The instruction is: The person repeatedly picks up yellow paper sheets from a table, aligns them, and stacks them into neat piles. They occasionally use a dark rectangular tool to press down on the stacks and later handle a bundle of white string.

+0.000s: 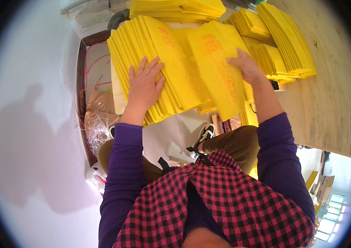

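Note:
A row of overlapping yellow folded sheets [167, 72] with red print, of paper or cloth I cannot tell which, lies in front of me. My left hand [144, 84] rests flat on the left part of this row, fingers spread. At its right side, a yellow printed sheet [221, 74] stands slightly raised and is a little blurred. My right hand [247, 68] holds that sheet by its right edge, thumb on top and the other fingers partly hidden behind it. The surface under the row is mostly covered.
More yellow stacks [287, 39] lie at the upper right on a wooden board [320, 111]. Another yellow pile [175, 10] is at the back. White stringy scraps [97, 128] and red cords sit low at the left, near a pale wall [26, 62].

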Motion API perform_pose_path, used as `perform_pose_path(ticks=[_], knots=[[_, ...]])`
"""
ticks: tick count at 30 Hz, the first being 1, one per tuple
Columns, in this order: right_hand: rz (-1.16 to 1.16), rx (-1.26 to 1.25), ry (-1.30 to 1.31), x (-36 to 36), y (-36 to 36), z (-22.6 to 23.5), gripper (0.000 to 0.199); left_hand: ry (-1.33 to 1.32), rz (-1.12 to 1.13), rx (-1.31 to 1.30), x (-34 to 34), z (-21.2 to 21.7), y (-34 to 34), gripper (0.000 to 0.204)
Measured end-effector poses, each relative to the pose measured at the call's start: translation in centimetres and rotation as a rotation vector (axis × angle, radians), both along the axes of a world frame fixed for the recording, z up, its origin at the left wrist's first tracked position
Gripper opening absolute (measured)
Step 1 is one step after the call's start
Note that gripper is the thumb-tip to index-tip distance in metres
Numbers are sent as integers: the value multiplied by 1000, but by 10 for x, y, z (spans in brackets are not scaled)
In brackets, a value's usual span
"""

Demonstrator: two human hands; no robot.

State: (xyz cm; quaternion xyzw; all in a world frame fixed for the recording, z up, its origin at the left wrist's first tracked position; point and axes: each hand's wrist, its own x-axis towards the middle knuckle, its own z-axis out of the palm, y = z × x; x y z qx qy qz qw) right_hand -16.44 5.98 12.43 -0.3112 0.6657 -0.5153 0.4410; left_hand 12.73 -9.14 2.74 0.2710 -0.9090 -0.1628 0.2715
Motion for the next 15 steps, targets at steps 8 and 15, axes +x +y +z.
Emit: perform_pose_path(ticks=[8,15], knots=[[-64,-22,19,-96,50,25,47,5,-3,0,0,-2,-1,41],[-150,441,649,-129,47,-8,56,1,-3,-6,0,-1,-1,40]])
